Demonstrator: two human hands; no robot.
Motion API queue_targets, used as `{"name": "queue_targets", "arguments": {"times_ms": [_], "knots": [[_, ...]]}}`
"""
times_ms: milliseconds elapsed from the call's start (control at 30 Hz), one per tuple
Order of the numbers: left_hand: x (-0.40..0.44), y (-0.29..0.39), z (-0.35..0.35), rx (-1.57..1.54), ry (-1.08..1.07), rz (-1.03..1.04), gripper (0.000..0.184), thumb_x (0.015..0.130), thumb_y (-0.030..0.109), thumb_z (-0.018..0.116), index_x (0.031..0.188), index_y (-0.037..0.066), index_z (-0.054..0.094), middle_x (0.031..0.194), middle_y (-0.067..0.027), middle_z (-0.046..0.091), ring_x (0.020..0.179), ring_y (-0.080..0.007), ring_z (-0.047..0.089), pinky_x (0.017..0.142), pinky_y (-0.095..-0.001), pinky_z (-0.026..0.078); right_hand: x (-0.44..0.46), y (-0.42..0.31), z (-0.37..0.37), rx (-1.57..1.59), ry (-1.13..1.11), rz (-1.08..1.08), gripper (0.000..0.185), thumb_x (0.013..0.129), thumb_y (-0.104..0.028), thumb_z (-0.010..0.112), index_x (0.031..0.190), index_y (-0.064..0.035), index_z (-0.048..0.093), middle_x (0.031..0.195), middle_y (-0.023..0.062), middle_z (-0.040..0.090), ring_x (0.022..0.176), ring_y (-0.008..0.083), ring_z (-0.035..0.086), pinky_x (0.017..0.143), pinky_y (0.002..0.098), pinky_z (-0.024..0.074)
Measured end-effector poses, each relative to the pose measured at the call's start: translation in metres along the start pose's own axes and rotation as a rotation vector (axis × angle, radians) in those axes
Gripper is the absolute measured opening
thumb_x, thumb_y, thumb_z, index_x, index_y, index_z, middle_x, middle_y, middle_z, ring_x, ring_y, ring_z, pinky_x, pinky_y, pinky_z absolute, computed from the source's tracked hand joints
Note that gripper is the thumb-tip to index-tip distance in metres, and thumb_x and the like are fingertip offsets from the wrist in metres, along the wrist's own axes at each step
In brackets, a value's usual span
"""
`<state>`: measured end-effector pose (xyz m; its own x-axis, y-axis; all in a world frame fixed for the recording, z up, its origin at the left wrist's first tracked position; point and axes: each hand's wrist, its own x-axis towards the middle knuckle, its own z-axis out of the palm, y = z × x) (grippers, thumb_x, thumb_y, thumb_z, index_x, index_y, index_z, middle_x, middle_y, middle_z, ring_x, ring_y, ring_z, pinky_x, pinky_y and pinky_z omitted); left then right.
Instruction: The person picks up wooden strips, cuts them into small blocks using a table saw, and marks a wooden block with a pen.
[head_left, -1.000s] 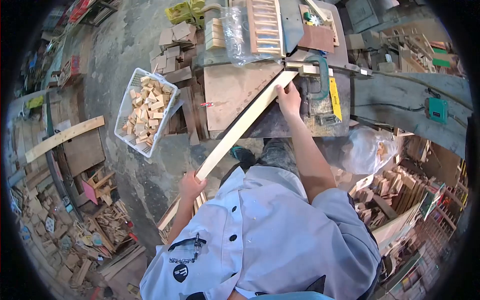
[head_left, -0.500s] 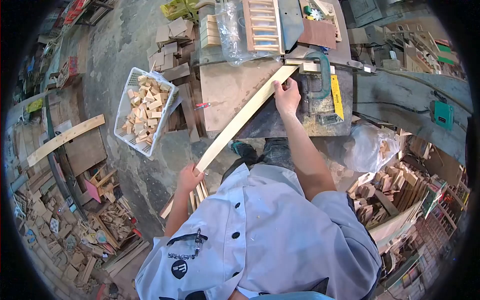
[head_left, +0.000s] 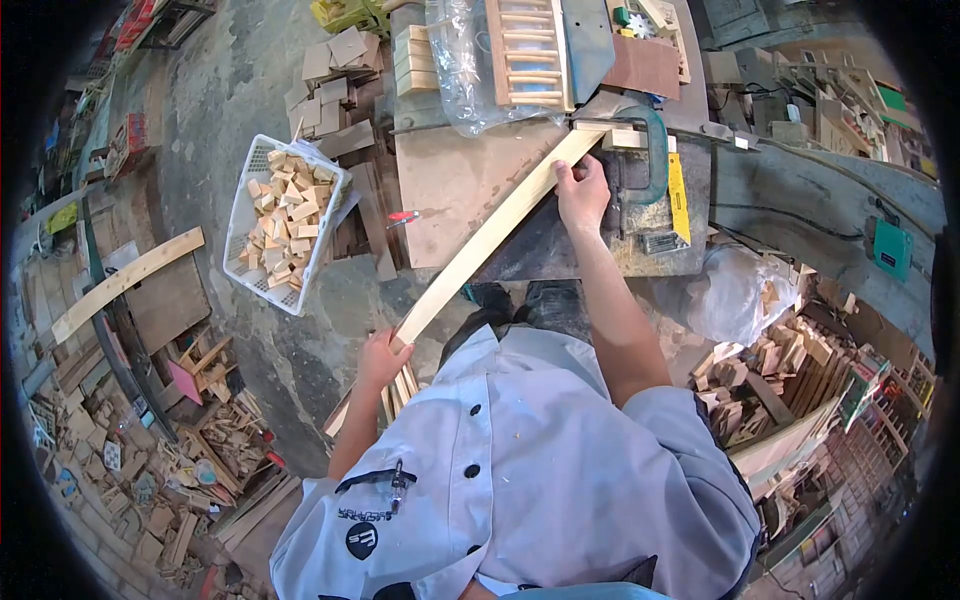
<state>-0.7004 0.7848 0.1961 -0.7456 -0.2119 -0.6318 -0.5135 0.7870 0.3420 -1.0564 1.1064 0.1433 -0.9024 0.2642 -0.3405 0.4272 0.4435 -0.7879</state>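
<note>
A long pale wooden strip [head_left: 487, 241] lies diagonally over the worktable [head_left: 440, 190], its near end reaching past the table edge. My left hand [head_left: 383, 357] is closed round that near end. Close to the far end, my right hand [head_left: 581, 190] pinches the strip between thumb and fingers. The far end meets small wood pieces [head_left: 622, 137] beside a green C-clamp [head_left: 656, 160]. Right of my right hand lies a yellow ruler [head_left: 679, 200]. A small red tool [head_left: 403, 217] rests on the board to the strip's left.
A white basket [head_left: 233, 225] of wood blocks stands on the floor at the left. A slatted wooden frame [head_left: 530, 50] and clear plastic [head_left: 461, 80] lie at the table's back. A plastic bag [head_left: 740, 290] and wood scraps [head_left: 775, 370] are at the right.
The strip's far end has shifted slightly against the wood pieces, and the dark gap along its left side is now covered. Both hands keep their hold; the view has moved slightly.
</note>
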Motion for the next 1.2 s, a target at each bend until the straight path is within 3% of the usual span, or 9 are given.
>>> {"name": "queue_targets", "arguments": {"times_ms": [167,300,433,600,767,867,967,1067,1200], "knots": [[0.001,0.02,-0.009,0.086,-0.004,0.002,0.058,0.085,0.036,0.082,0.127,-0.001,0.067,0.122,-0.0221,0.069,0.114,-0.041,0.066,0.096,-0.0488,0.054,0.002,-0.014,-0.008,-0.08,-0.005,-0.052,0.046,0.094,-0.027,0.082,0.124,0.0034,0.065,0.093,0.0163,0.077,0.086,0.0301,0.076,0.08,0.0413,0.058],[0.02,0.109,-0.033,0.079,0.161,0.084,0.062,0.083,0.027,0.084,0.136,0.003,0.064,0.135,-0.0197,0.062,0.124,-0.039,0.061,0.101,-0.0491,0.052,0.004,-0.018,-0.014,-0.076,-0.016,-0.078,0.038,0.094,-0.024,0.082,0.115,0.0023,0.065,0.091,0.0179,0.076,0.086,0.0323,0.076,0.079,0.0423,0.058],[0.093,0.195,-0.03,-0.03,0.286,0.477,0.071,0.08,0.022,0.085,0.145,0.009,0.06,0.145,-0.0173,0.056,0.131,-0.0401,0.057,0.108,-0.0526,0.047,0.007,-0.02,-0.019,-0.097,-0.081,-0.034,0.039,0.094,-0.024,0.082,0.114,0.0022,0.063,0.092,0.0175,0.077,0.085,0.0325,0.076,0.078,0.0421,0.0582],[0.161,0.264,-0.028,0.141,0.289,0.552,0.069,0.081,0.024,0.084,0.147,0.021,0.061,0.159,-0.0171,0.049,0.146,-0.0386,0.047,0.12,-0.0595,0.036,0.017,-0.017,-0.025,-0.064,-0.197,0.053,0.042,0.094,-0.025,0.084,0.113,0.0037,0.061,0.091,0.0164,0.077,0.082,0.0264,0.076,0.078,0.0386,0.0589],[0.185,0.264,0.001,0.275,0.43,0.579,0.062,0.085,0.02,0.079,0.145,0.027,0.063,0.158,-0.0071,0.053,0.148,-0.0374,0.046,0.12,-0.0639,0.034,0.033,-0.047,-0.061,-0.419,-0.454,-0.061,0.044,0.092,-0.03,0.081,0.115,0.0037,0.064,0.095,0.0218,0.077,0.089,0.0394,0.076,0.08,0.0456,0.0598],[0.179,0.262,0.005,0.276,0.445,0.579,0.059,0.087,0.018,0.077,0.144,0.027,0.064,0.156,-0.0048,0.055,0.146,-0.0373,0.047,0.119,-0.0653,0.035,0.029,-0.067,-0.104,-0.583,-0.408,-0.515,0.022,0.094,-0.022,0.076,0.108,-0.0054,0.072,0.099,0.0108,0.076,0.094,0.0343,0.075,0.083,0.0449,0.0587],[0.183,0.263,0.008,0.264,0.496,0.577,0.061,0.087,0.015,0.075,0.146,0.025,0.062,0.156,-0.0055,0.055,0.145,-0.038,0.048,0.117,-0.0665,0.037,0.06,-0.069,-0.125,-0.679,-0.266,-1.132,0.024,0.089,-0.017,0.077,0.112,-0.0114,0.071,0.109,0.0048,0.068,0.116,0.027,0.065,0.101,0.042,0.0514],[0.18,0.269,0.006,0.251,0.503,0.557,0.061,0.088,0.015,0.075,0.147,0.024,0.061,0.155,-0.0057,0.054,0.145,-0.0377,0.047,0.117,-0.0661,0.037,0.09,-0.06,-0.12,-0.836,-0.345,-1.271,0.04,0.086,-0.009,0.073,0.126,-0.014,0.07,0.139,0.009,0.061,0.132,0.0296,0.058,0.11,0.0434,0.0496],[0.18,0.267,0.008,0.245,0.537,0.573,0.06,0.088,0.016,0.075,0.146,0.024,0.061,0.155,-0.0053,0.053,0.146,-0.0358,0.046,0.117,-0.0654,0.038,0.103,-0.05,-0.118,-1.04,-0.437,-1.321,0.037,0.091,-0.01,0.068,0.128,-0.0149,0.07,0.141,0.009,0.057,0.135,0.0274,0.056,0.11,0.0427,0.0501]]}}
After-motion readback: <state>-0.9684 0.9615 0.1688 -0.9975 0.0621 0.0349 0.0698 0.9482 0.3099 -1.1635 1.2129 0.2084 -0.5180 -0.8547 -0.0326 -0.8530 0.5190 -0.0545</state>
